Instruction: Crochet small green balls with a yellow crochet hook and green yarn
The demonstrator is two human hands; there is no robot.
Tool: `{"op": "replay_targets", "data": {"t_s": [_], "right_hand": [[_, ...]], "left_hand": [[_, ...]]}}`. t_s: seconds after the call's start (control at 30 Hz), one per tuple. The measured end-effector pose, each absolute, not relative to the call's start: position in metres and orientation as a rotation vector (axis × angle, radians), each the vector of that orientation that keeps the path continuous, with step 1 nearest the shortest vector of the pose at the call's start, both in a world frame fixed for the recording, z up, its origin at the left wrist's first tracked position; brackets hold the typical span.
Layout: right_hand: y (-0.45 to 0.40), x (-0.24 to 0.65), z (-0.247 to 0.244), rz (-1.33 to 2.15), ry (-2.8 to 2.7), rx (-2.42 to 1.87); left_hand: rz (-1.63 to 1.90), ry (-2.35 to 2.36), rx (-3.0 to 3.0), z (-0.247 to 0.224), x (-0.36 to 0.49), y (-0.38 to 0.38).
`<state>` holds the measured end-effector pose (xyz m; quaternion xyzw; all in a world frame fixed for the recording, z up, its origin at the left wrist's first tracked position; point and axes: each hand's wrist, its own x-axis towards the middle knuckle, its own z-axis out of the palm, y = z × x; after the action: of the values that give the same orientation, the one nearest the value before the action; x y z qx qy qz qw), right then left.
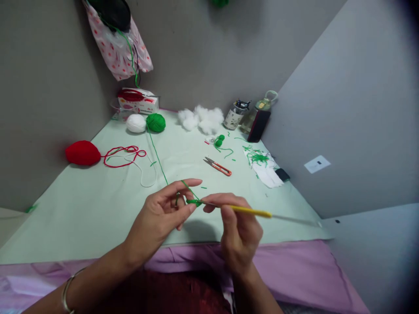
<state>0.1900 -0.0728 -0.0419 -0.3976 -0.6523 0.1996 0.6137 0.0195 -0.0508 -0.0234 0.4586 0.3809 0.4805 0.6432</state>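
Note:
Between thumb and fingers, my left hand (165, 209) pinches a small piece of green crochet (194, 202). Green yarn (157, 159) runs from a green ball (156, 123) at the back to this hand and passes over its raised index finger. My right hand (240, 229) grips a crochet hook (252, 211) by its yellow handle, much like a pen. The hook's metal tip points left and meets the green piece; whether a loop sits on it is too small to tell. Both hands are above the table's front edge.
Thread snips (218, 166) lie mid-table, with white stuffing (203, 119) behind them. A red yarn ball (83, 153) and a white ball (136, 123) stand left. Green scraps (258, 158) lie on paper at right, near a phone (259, 126), a bottle (264, 104) and a pen cup (234, 117).

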Motion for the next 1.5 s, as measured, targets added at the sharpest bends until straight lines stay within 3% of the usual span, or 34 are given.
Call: {"op": "replay_targets", "data": {"t_s": [0.17, 0.43, 0.73, 0.93, 1.1, 1.3, 1.5], "right_hand": [[-0.077, 0.188, -0.053, -0.098, -1.813, -0.949], [-0.064, 0.185, -0.044, 0.684, -1.272, -0.794], [-0.072, 0.187, -0.042, 0.534, -1.333, -0.875], [-0.064, 0.187, -0.037, 0.817, -1.225, -0.743], [-0.066, 0.182, -0.043, 0.577, -1.39, -0.817], [-0.071, 0.182, -0.056, -0.032, -1.668, -0.892], [-0.063, 0.189, -0.046, 0.622, -1.231, -0.822]], "left_hand": [[1.036, 0.759, 0.814, -0.023, 0.025, -0.053], [0.986, 0.623, 0.704, -0.021, 0.022, -0.044], [1.088, 0.764, 0.877, -0.026, 0.018, -0.05], [1.021, 0.67, 0.889, -0.024, 0.019, -0.051], [1.021, 0.683, 0.911, -0.027, 0.025, -0.052], [0.996, 0.678, 0.629, -0.025, 0.029, -0.049], [1.009, 0.69, 0.638, -0.027, 0.025, -0.043]]}}
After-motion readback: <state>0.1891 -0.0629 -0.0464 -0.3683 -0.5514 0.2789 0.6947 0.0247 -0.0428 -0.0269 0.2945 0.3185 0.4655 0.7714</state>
